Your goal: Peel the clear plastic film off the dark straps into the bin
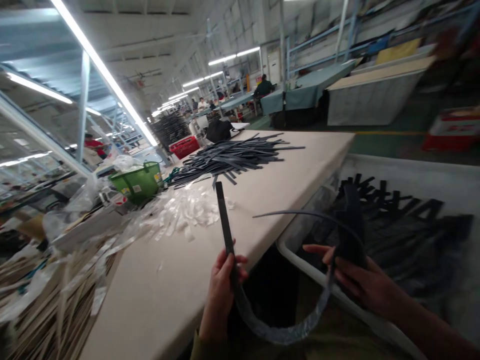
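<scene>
A long dark strip (224,220) stands up from my left hand (225,272), whose fingers are closed round it near the table edge. Below that hand the strip hangs in a U-shaped curve, its lower part shiny like clear film, and rises to my right hand (354,275). My right hand grips a dark bundle of strips (351,225); one thin strip arcs out of it to the left. Part of the bundle is blurred. On the table (277,190) lies a pile of dark strips (232,156), with a heap of clear film scraps (187,210) nearer me.
A white bin (405,167) holding many dark strips is at the right. To the left are a green basket (138,182), a red crate (184,146) and many brown strips (56,305). A person (264,87) is at a far table.
</scene>
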The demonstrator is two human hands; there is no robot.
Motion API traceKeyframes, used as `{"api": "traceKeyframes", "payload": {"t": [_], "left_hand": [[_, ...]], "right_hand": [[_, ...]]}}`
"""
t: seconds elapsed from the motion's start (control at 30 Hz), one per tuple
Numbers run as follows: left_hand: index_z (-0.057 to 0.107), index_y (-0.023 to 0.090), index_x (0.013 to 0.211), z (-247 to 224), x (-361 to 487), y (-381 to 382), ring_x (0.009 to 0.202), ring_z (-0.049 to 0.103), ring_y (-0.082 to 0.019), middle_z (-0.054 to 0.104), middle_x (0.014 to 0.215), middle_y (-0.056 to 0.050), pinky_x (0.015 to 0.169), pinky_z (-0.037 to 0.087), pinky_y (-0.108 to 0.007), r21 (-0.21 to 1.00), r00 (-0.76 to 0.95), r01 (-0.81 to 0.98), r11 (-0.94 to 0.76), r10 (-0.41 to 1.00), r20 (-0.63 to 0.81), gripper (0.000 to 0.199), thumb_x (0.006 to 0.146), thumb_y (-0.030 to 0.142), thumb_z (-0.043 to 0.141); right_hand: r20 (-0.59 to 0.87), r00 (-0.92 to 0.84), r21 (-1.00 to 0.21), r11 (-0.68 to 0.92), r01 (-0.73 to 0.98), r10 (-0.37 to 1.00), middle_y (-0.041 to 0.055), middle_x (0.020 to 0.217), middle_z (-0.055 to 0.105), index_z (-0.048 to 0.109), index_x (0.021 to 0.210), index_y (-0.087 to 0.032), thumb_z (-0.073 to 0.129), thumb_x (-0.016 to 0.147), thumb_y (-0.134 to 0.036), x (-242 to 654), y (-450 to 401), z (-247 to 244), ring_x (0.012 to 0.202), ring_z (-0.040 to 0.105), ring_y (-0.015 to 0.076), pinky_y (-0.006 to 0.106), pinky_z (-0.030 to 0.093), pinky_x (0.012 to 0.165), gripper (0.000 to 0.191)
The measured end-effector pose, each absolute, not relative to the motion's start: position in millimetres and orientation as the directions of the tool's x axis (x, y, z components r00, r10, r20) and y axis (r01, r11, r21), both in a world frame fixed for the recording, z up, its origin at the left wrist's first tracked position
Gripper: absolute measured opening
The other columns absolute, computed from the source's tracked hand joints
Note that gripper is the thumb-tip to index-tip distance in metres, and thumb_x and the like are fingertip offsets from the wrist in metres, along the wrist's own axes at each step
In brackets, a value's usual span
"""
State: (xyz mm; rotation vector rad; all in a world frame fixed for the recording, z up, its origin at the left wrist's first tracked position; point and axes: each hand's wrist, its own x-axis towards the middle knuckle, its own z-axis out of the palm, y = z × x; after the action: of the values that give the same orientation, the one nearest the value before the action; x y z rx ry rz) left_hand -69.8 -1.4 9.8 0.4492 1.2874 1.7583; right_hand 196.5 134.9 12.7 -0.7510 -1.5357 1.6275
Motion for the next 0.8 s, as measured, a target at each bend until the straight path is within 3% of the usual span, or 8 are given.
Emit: {"api": "traceKeyframes", "payload": {"t": [0.1,0.2,0.4,0.5,0.6,0.7,0.8], "left_hand": [[0.062,0.019,0.124,-11,-40,-15,0.048,0.06,-0.008,0.071,0.078,-0.004,0.043,0.039,-0.015,0.896,-0.36,-0.42,0.141,0.881,-0.308,0.058,0.078,0.05,0.077],[0.063,0.019,0.121,-28,-21,-22,0.045,0.06,-0.01,0.071,0.074,-0.003,0.041,0.036,-0.016,0.872,-0.2,-0.401,0.281,0.902,-0.383,0.064,0.073,0.059,0.077],[0.063,0.019,0.12,-41,-5,-23,0.048,0.064,-0.013,0.072,0.076,-0.005,0.044,0.037,-0.018,0.849,-0.066,-0.344,0.401,0.891,-0.448,0.065,0.072,0.061,0.077],[0.067,0.02,0.114,-41,2,-26,0.05,0.063,-0.013,0.072,0.076,-0.005,0.045,0.037,-0.019,0.847,-0.1,-0.342,0.407,0.881,-0.463,0.062,0.069,0.06,0.08],[0.071,0.02,0.109,-36,8,-29,0.053,0.062,-0.013,0.072,0.075,-0.004,0.05,0.041,-0.02,0.843,-0.139,-0.346,0.411,0.866,-0.479,0.06,0.066,0.061,0.081],[0.074,0.019,0.107,-21,7,-21,0.07,0.067,-0.018,0.075,0.09,-0.008,0.063,0.049,-0.025,0.856,-0.097,-0.271,0.44,0.872,-0.479,0.061,0.066,0.063,0.08],[0.069,0.019,0.123,5,3,5,0.098,0.068,-0.028,0.073,0.113,-0.012,0.087,0.051,-0.034,0.919,-0.076,-0.197,0.343,0.929,-0.363,0.068,0.073,0.065,0.072]], "right_hand": [[0.015,-0.59,-0.932,-0.203,-0.302,0.808,0.0029,0.07,0.072,0.072,0.083,-0.022,0.071,0.083,-0.053,182,150,20,0.04,0.033,0.0061,0.027,0.049,0.054,0.031],[0.02,-0.582,-0.901,-0.238,-0.363,0.813,-0.0016,0.052,0.061,0.072,0.083,-0.018,0.075,0.078,-0.056,172,162,23,0.044,0.042,0.0093,0.029,0.052,0.062,0.039],[0.093,-0.557,-0.917,-0.147,-0.372,0.825,-0.0011,0.057,0.064,0.074,0.082,-0.016,0.078,0.074,-0.056,167,166,26,0.038,0.031,0.0048,0.027,0.049,0.054,0.042],[0.109,-0.528,-0.948,-0.072,-0.31,0.842,0.0033,0.071,0.071,0.076,0.08,-0.016,0.078,0.073,-0.055,173,169,32,0.038,0.033,0.0044,0.023,0.037,0.042,0.04],[0.154,-0.416,-0.978,0.077,-0.195,0.896,0.003,0.061,0.067,0.077,0.076,-0.015,0.075,0.075,-0.053,186,177,40,0.039,0.036,0.0062,0.022,0.024,0.037,0.039],[0.194,-0.316,-0.978,0.157,-0.14,0.929,-0.0002,0.051,0.059,0.078,0.075,-0.014,0.074,0.076,-0.052,198,183,47,0.039,0.036,0.0062,0.021,0.025,0.037,0.038],[0.209,-0.365,-0.977,0.184,-0.104,0.907,-0.0003,0.053,0.059,0.079,0.081,-0.013,0.071,0.078,-0.051,200,176,52,0.039,0.037,0.0059,0.021,0.025,0.037,0.039]]}}
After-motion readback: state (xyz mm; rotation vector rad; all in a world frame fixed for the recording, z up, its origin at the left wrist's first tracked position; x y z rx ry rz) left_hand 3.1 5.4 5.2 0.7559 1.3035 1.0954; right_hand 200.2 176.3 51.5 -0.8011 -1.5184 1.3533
